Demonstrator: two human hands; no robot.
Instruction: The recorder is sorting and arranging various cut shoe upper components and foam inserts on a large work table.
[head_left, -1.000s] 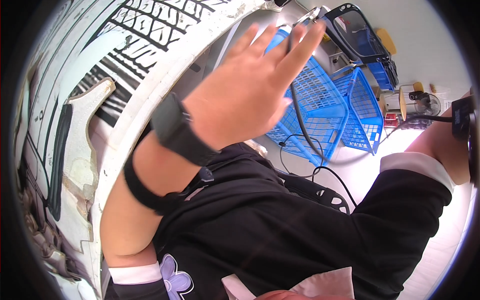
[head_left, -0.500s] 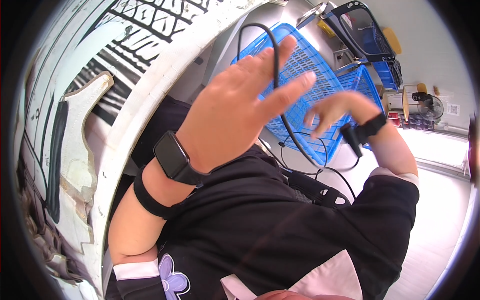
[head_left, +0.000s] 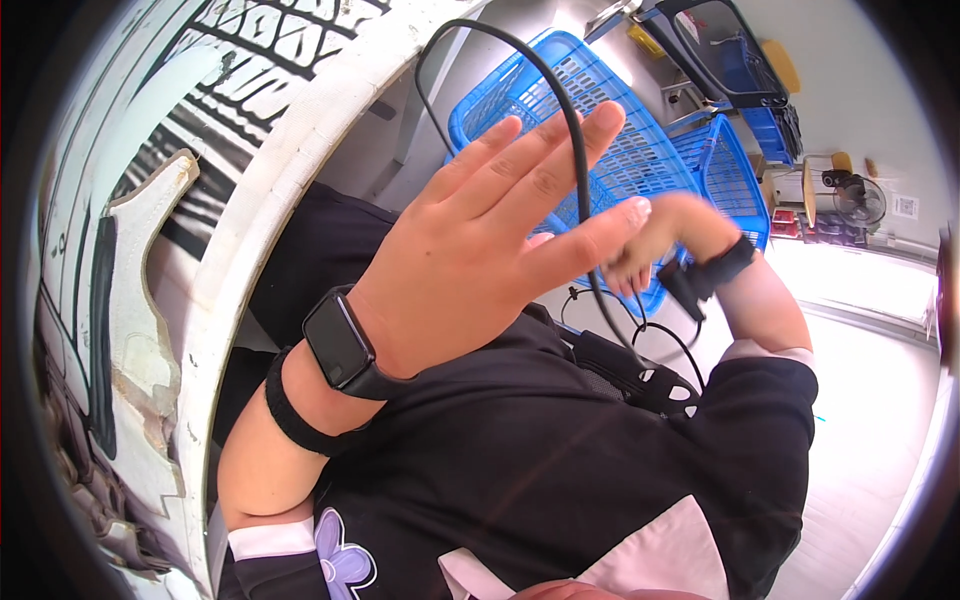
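Observation:
My left hand (head_left: 470, 240), with a dark square watch (head_left: 338, 340) and a black band (head_left: 290, 405) on its wrist, is raised palm down with fingers stretched and apart. Nothing shows in its grasp. A black cable (head_left: 560, 92) loops up and crosses in front of its fingers. Close beside its thumb is my right hand (head_left: 660, 240), bent at the wrist and smeared by motion. Its fingers point downward, and whether they hold anything cannot be made out. A black strap with a dark clip (head_left: 715, 270) sits on that wrist. Behind both hands stands a blue plastic basket (head_left: 630, 140).
Along the left runs a white-edged table (head_left: 265, 190) with black markings, bearing a pale, irregular cut piece (head_left: 150, 270). Another blue basket (head_left: 728, 175) stands behind the first. A dark-framed chair (head_left: 715, 50) is at the back, and a fan (head_left: 858, 203) farther right.
My left hand has tilted and spread its fingers more, staying near the same place. The right hand has moved left and slightly down, closer to it. The cable loop has shifted left at its top.

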